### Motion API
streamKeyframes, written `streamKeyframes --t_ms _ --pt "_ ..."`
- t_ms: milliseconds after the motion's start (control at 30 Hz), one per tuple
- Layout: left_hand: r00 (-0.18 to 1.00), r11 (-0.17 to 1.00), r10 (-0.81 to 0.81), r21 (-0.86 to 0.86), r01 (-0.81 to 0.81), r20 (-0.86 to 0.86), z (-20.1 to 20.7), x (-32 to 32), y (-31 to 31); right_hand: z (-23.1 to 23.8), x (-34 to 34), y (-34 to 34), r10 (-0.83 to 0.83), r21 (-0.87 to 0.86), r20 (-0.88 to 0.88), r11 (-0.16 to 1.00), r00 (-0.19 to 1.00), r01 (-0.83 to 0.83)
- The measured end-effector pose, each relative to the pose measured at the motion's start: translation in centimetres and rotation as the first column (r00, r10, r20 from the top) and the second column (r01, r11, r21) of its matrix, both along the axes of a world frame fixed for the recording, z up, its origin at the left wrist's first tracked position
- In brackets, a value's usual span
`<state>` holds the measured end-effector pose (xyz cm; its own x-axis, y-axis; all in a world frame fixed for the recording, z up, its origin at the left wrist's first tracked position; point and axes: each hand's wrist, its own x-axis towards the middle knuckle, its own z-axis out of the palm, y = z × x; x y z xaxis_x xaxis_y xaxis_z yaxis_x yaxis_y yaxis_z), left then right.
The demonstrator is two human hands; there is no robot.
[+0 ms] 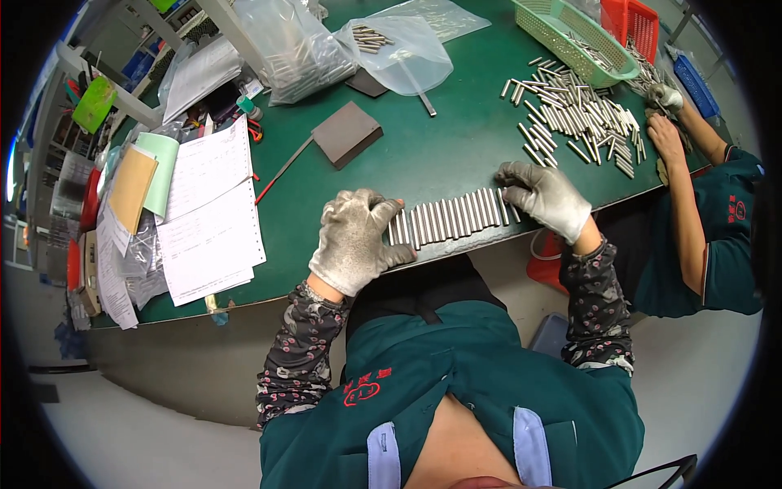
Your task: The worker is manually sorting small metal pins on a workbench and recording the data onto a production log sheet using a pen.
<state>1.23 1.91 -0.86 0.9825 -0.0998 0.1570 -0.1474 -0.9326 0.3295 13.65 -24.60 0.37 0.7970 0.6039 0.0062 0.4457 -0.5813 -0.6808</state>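
Note:
A row of short silvery metal pins (456,218) lies side by side along the near edge of the green table. At the row's left end is my left hand (350,240) in a grey-white glove, its thumb and forefinger apart and touching the end pins. My gloved right hand (550,200) is at the other end, fingers curled. Its thumb and fingertips are on the upper end of the last pin (514,213), which leans slightly away from the row. Some fingertips poke bare out of the gloves.
Loose pins (582,114) are heaped at the right, below a green basket (570,37) and a red basket (642,28). A co-worker's hands (666,130) handle pins there. A dark block (346,133), bags of pins (297,57) and papers (208,220) lie toward the left.

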Motion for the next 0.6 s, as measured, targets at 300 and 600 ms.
streamKeyframes --t_ms 300,600 --pt "0.955 0.969 -0.242 0.092 0.230 0.171 -1.4 0.1 -1.0 -0.1 -2.0 1.1 -0.089 0.066 0.084 0.994 0.992 0.084" --pt "0.976 0.973 -0.194 0.143 0.180 0.095 -1.6 0.6 -2.3 -0.3 -2.5 2.0 -0.001 -0.046 0.345 0.999 0.939 0.018"
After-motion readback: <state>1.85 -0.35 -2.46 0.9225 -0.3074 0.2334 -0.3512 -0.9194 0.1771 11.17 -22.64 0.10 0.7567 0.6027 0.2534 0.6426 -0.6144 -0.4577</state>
